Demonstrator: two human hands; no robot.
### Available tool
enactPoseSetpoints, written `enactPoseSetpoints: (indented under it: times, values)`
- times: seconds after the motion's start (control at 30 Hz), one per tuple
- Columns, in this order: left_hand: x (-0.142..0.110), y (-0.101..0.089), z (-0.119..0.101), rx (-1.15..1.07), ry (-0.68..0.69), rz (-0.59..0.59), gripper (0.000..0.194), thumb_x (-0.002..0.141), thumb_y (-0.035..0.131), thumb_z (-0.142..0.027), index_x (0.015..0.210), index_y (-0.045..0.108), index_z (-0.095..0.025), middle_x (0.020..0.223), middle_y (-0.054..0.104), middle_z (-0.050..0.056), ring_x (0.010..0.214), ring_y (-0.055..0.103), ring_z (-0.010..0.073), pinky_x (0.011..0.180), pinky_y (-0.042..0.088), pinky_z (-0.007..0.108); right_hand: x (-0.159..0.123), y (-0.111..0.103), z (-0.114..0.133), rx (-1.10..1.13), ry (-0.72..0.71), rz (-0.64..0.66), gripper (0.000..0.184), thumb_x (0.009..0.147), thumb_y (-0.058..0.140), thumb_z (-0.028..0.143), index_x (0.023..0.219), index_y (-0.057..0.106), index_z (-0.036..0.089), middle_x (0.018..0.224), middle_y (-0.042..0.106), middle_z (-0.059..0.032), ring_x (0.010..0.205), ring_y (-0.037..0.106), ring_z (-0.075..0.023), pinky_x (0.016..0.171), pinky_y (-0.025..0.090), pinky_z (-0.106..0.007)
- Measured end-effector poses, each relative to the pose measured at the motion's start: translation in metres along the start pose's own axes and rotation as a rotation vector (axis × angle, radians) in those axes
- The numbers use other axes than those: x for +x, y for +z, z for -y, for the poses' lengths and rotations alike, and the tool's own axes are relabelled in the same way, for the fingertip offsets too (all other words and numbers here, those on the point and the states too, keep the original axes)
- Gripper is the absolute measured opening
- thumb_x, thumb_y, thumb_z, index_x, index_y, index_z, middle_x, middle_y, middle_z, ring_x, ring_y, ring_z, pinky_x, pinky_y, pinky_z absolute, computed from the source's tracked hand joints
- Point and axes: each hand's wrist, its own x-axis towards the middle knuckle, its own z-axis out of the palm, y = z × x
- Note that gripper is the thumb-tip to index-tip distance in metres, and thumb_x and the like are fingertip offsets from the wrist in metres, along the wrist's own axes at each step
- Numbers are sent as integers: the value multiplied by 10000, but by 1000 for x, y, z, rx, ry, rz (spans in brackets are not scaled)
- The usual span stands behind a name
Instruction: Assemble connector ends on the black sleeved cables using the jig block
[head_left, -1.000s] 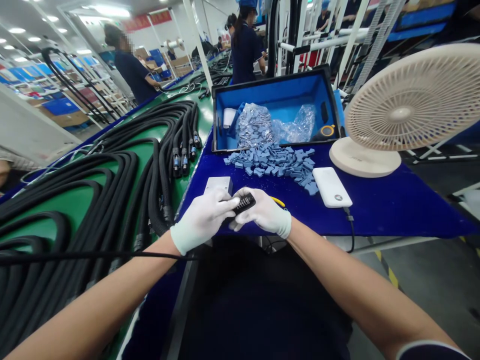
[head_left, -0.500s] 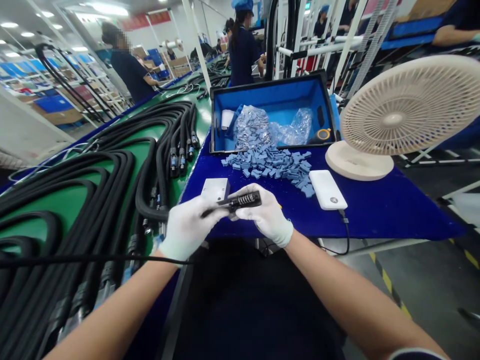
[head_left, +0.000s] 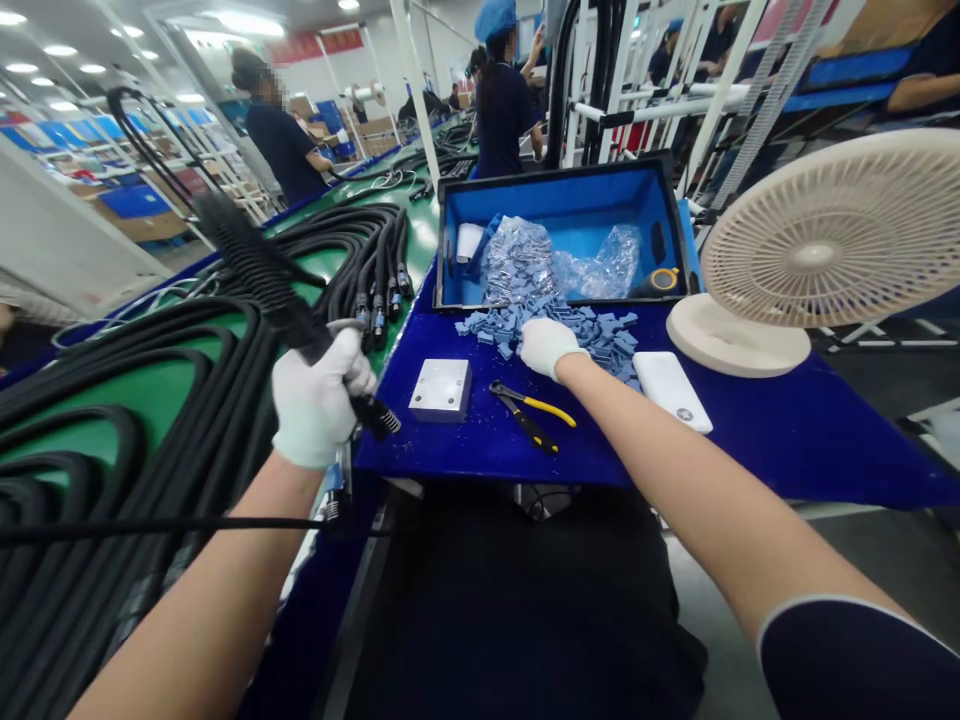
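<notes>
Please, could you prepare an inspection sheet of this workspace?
Surface: blue table, small scraps around the metal block.
Job's things: held cable, tilted; blue parts, heaped before the bin.
Clutter: pliers, fan, white device.
Hands: left hand grips the held cable; right hand at the blue parts, grasp hidden.
Cables: many black cables on the green table; thin cord crosses the left forearm.
Surroundings: co-workers beyond.

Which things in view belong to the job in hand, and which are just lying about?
Likely part of the job:
Black cable, held in the left hand
Blue pieces, piled by the right hand
Pliers and metal block, probably; neither is held

Probably just lying about:
White power bank
Fan
</notes>
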Motion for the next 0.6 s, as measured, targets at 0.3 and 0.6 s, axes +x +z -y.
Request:
enactPoseSetpoints:
  times: [0.3,0.6]
  values:
    - [48,27,44,23,79,42,224,814,698,-293,979,644,-153,507,422,-70,399,352,74,420,353,237,-1,-4,-11,8,-141,-76,392,820,636,258,1183,757,172,1168,746,-120,1113,665,-262,988,464,-306]
    - [43,34,54,314,75,-41,193,817,692,-319,935,627,-182,585,506,-34,502,458,119,512,407,273,-31,-3,45,572,-344,-35,387,755,732,324,1102,793,163,978,767,-46,941,689,-231,896,518,-330]
